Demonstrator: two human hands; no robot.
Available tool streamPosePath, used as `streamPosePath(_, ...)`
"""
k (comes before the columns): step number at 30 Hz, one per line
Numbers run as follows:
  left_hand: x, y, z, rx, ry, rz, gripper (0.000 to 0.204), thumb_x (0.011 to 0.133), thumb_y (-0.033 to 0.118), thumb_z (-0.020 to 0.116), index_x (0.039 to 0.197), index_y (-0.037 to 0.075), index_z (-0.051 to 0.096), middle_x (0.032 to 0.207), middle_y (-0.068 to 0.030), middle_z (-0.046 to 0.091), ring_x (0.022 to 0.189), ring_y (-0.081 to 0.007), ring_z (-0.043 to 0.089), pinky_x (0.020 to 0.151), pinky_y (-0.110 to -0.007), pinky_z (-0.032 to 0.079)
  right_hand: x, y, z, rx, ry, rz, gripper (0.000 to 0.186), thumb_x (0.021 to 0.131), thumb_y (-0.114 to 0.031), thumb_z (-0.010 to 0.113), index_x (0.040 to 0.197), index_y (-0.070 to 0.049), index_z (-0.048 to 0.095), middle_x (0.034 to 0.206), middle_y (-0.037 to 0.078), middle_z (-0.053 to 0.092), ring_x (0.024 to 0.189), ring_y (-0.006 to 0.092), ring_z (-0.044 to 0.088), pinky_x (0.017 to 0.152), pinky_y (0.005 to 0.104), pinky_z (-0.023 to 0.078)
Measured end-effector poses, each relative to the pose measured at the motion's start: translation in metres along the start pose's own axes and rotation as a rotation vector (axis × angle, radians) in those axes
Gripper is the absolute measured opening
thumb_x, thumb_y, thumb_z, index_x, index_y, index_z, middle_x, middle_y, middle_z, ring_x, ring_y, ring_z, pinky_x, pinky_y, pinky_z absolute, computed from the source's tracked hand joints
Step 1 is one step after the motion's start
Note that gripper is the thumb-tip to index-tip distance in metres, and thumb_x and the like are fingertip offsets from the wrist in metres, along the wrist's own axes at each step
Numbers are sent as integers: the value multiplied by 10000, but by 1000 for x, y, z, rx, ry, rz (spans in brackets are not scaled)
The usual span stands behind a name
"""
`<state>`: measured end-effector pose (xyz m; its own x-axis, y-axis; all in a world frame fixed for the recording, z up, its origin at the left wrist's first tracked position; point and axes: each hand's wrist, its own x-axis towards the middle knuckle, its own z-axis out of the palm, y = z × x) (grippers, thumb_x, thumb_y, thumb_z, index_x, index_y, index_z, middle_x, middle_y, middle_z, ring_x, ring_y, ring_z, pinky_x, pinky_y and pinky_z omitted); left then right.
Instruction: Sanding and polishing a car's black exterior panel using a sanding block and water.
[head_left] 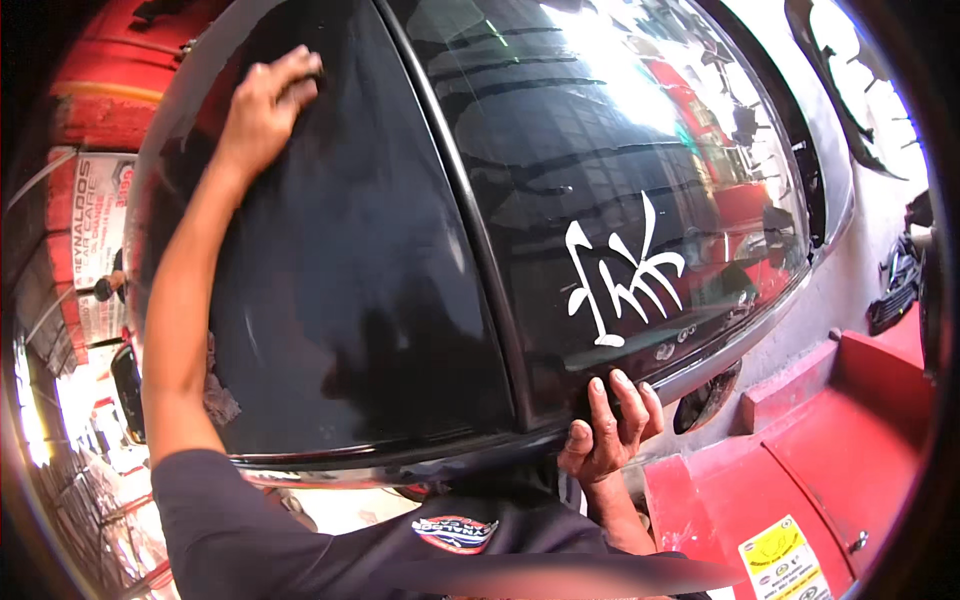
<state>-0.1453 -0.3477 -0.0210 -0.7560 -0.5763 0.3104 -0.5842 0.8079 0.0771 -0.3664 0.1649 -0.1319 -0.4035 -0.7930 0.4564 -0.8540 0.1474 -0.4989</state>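
Observation:
A glossy black car body panel (370,300) lies in front of me. Beside it, past a black trim strip (470,190), is a dark car window (520,260) with a white decal (625,280). My left hand (265,110) reaches to the far left of the panel with its fingers bent and closed. Something small and dark shows at the fingertips, too little to name. Low on the window's near edge, my right hand (612,425) rests with its fingertips against the rim, fingers apart and nothing visible in them.
Red metal equipment (800,450) with a yellow and white label (785,560) stands at the lower right. Black parts (895,290) lie beyond it near a pale wall. On the left are a dark side mirror (128,390) and a hanging banner (98,230). My dark shirt fills the lower edge.

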Motion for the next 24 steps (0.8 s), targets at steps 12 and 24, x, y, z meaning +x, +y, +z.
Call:
streamPosePath(12,26,-27,7,168,16,-3,345,1011,266,674,1332,147,719,1359,-125,710,1288,-328,653,1097,-427,485,2,2,1,58,15,-7,454,1088,-341,448,1255,-22,725,1319,197,685,1254,328,581,1143,510,350)
streamPosePath(24,99,-89,7,123,100,-269,319,909,253,739,1188,102,774,1174,-206,753,1146,-375,712,1016,-460,556,1,4,-2,61,-26,-23,417,1051,-328,504,1260,-49,733,1324,175,689,1254,293,579,1140,485,363)
